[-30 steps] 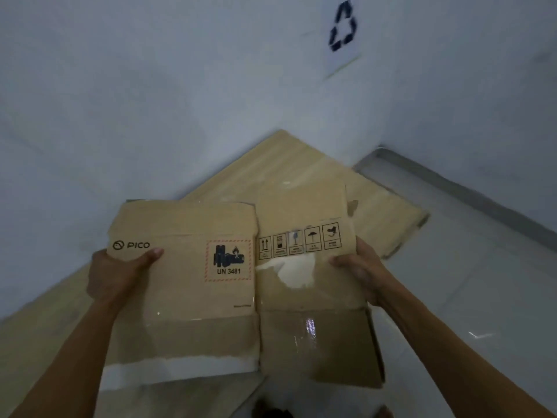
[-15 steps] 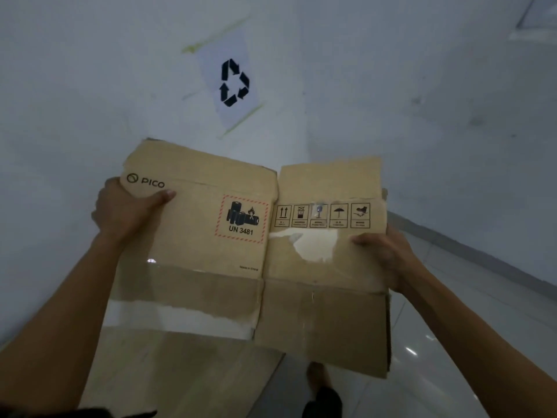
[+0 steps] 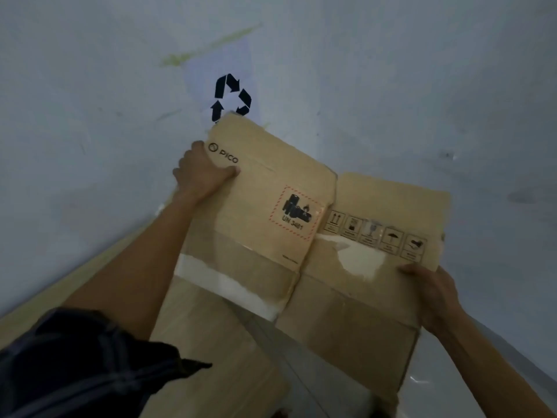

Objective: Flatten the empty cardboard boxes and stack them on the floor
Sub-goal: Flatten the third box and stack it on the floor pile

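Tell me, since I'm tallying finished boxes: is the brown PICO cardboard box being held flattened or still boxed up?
Flattened. The brown PICO cardboard box shows two flat side-by-side panels, held by the left hand and right hand.

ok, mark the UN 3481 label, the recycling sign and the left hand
UN 3481 label (image 3: 294, 213): head view, on the black battery symbol.
recycling sign (image 3: 231, 96): head view, middle of the arrows, on the wall.
left hand (image 3: 202, 173): head view, back of the hand.

Both hands (image 3: 316, 236) grip flattened box (image 3: 271, 212) — recycling sign (image 3: 230, 96) behind.
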Tool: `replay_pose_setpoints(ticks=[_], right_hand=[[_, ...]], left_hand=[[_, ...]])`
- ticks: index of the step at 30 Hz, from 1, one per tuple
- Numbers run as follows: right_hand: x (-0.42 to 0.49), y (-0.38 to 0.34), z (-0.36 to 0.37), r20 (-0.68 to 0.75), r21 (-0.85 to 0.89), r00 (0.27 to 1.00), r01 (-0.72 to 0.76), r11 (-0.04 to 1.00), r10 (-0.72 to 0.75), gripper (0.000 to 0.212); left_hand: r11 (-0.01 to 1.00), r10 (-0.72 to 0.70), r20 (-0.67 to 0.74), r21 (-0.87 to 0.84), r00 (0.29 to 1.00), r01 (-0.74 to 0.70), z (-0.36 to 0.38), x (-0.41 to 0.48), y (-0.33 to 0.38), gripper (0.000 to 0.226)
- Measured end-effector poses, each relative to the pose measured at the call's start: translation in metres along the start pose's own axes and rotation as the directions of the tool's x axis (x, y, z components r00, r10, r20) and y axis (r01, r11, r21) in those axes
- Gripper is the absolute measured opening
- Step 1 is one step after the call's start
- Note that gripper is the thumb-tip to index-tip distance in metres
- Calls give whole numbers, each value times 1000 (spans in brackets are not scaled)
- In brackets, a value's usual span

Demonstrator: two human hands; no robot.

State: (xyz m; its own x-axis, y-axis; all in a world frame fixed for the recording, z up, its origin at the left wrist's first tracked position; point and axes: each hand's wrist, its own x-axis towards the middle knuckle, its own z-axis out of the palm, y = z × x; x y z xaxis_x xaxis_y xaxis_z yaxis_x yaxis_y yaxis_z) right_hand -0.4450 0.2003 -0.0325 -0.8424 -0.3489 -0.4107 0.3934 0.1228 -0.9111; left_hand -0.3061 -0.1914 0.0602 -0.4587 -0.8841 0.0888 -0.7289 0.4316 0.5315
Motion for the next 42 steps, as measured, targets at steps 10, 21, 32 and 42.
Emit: replay_pose_setpoints(ticks=[10, 21, 32, 42], right_hand=[[212, 80, -40, 120, -26, 975, -186, 982, 188, 31], [359, 339, -30, 270, 35, 946, -193, 980, 177, 49], [414, 560, -13, 210, 190, 832, -550, 813, 514, 61], [424, 558, 37, 262, 192, 885, -439, 877, 386, 61]], left_hand=[[960, -219, -5, 179, 976, 216, 201, 51, 32, 80], [987, -153, 56, 52, 987, 150, 450, 114, -81, 76], [973, -217, 593, 191, 775, 127, 695, -75, -208, 48], [973, -229, 598, 126, 768, 193, 736, -122, -241, 55]])
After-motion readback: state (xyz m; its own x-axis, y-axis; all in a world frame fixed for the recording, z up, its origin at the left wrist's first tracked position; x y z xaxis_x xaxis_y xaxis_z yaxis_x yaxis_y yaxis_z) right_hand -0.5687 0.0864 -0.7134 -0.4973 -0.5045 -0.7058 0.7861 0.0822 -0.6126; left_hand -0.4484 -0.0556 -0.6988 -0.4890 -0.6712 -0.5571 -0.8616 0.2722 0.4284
